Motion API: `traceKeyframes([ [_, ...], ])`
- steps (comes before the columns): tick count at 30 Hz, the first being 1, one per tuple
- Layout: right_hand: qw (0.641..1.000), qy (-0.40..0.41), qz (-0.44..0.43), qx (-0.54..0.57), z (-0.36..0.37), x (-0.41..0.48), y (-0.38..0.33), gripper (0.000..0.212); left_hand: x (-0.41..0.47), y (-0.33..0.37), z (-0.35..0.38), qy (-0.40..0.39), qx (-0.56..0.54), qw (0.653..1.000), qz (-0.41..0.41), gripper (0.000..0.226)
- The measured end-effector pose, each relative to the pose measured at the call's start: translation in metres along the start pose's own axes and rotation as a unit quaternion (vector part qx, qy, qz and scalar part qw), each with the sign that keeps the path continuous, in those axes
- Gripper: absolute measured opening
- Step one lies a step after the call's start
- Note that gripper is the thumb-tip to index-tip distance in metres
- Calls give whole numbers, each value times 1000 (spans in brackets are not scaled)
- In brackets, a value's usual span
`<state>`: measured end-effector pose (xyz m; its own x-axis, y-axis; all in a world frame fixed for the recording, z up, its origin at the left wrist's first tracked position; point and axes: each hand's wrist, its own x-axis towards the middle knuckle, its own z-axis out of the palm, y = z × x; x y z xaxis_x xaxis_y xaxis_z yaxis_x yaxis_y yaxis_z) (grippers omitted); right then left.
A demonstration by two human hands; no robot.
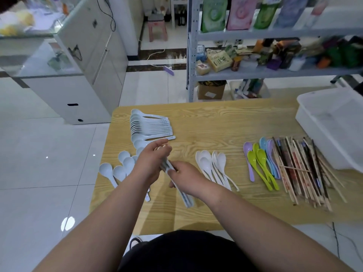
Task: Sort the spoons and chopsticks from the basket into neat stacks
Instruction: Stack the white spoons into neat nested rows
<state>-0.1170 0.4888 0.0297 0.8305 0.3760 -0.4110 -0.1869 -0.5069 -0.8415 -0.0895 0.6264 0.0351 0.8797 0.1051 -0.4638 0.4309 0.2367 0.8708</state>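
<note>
Both hands hold one bundle of pale blue spoons (185,198) above the wooden table (216,124). My left hand (151,160) grips the bundle's upper end and my right hand (187,177) grips its handles lower down. A neat row of pale blue spoons (149,124) lies at the table's far left. Several loose pale blue spoons (119,167) lie at the left edge. White spoons (214,167) lie in the middle. Coloured spoons (261,163) in purple, green and blue lie beside a pile of chopsticks (302,169) on the right.
A white plastic basket (332,126) stands at the table's right far corner, next to the chopsticks. Behind the table stands a metal shelf (275,73) full of goods, and a white cabinet (88,75) stands to the left on the tiled floor.
</note>
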Motion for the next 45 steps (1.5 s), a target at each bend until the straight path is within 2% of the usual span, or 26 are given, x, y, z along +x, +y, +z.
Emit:
traceKeyframes([
  [2,999,-35,25,0,-2,2,6,29,-1,-3,8,20,26,999,-7,27],
  [4,989,-80,75,95,-2,3,15,42,-1,-6,12,58,20,998,-16,18],
  [6,970,-112,111,185,-5,4,22,48,1,-10,10,82,-13,996,-17,21],
  [8,967,-117,121,190,-8,8,26,48,4,-14,4,85,-37,996,-14,22],
  [11,972,-131,119,157,-7,20,24,44,8,-20,-11,77,-58,995,-27,21],
  [14,985,-129,98,56,-1,41,15,41,19,-21,-30,65,-51,996,-43,22],
  [16,989,-124,80,-3,7,60,14,33,32,-20,-46,83,-33,995,-51,27],
  [19,986,-153,68,-24,22,90,13,16,51,-18,-64,122,-31,990,-56,30],
  [20,985,-156,63,-41,25,100,12,16,58,-18,-69,128,-23,990,-50,28],
  [23,982,-120,10,-146,23,129,8,26,78,-19,-87,119,78,990,-22,12],
  [24,980,-101,-5,-173,20,139,10,24,87,-19,-96,121,127,984,-2,15],
  [26,978,-55,-17,-200,12,160,17,17,105,-22,-118,124,257,955,82,23],
  [27,977,-27,-14,-210,8,171,23,15,115,-27,-131,107,348,921,139,27],
  [28,974,0,-13,-225,3,181,28,16,125,-35,-144,70,445,872,188,30],
  [30,957,41,-24,-285,-5,199,38,25,141,-57,-166,-15,616,748,247,40],
  [31,946,50,-31,-318,-8,205,40,29,145,-66,-173,-58,672,700,232,45],
  [32,937,56,-43,-343,-8,211,41,32,144,-70,-175,-89,704,673,209,47],
  [34,922,59,-85,-373,-6,220,42,35,140,-77,-177,-111,712,660,214,45],
  [39,883,79,-172,-430,8,239,49,32,128,-97,-182,-80,689,665,277,40],
  [45,842,115,-241,-469,22,247,60,36,121,-105,-180,-61,675,675,293,37],
])
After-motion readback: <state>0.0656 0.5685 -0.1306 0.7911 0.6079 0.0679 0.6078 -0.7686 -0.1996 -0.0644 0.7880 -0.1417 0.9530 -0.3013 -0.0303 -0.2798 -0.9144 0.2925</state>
